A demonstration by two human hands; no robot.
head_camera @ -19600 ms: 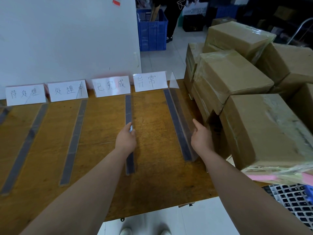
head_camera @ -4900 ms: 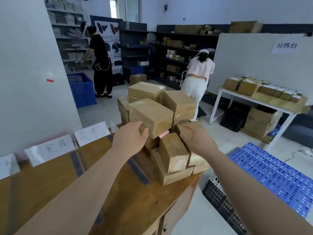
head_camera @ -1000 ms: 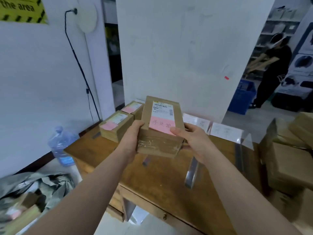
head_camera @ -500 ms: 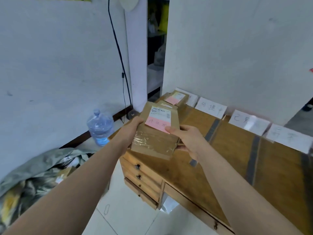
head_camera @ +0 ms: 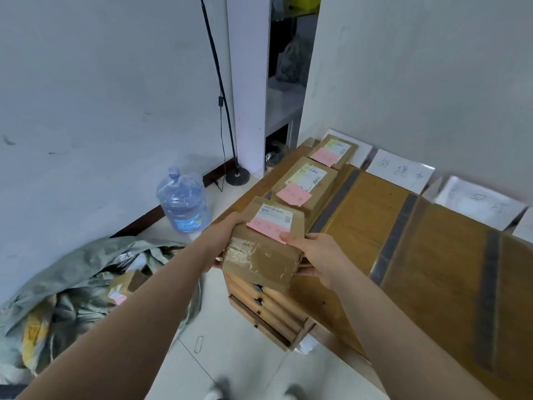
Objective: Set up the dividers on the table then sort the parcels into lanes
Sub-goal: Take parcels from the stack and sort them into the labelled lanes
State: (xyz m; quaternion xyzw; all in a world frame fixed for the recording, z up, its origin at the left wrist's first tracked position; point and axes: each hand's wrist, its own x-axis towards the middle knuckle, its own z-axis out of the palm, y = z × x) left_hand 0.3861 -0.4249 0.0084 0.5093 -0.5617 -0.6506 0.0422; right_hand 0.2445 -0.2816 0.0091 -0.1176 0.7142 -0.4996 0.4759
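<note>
Clamping the parcel (head_camera: 261,249) at centre frame, over the near-left corner of the table (head_camera: 360,226), with left hand (head_camera: 222,241) and right hand (head_camera: 317,255) curled round its ends, seemingly to set it squarely behind another parcel (head_camera: 305,183) in the leftmost lane beside a divider (head_camera: 336,197).

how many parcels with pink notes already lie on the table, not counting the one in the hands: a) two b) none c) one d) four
a: a far parcel and a near parcel, each with a pink note, lie in line by the table's left edge, beyond the held parcel gripped by the left hand and right hand.
</note>
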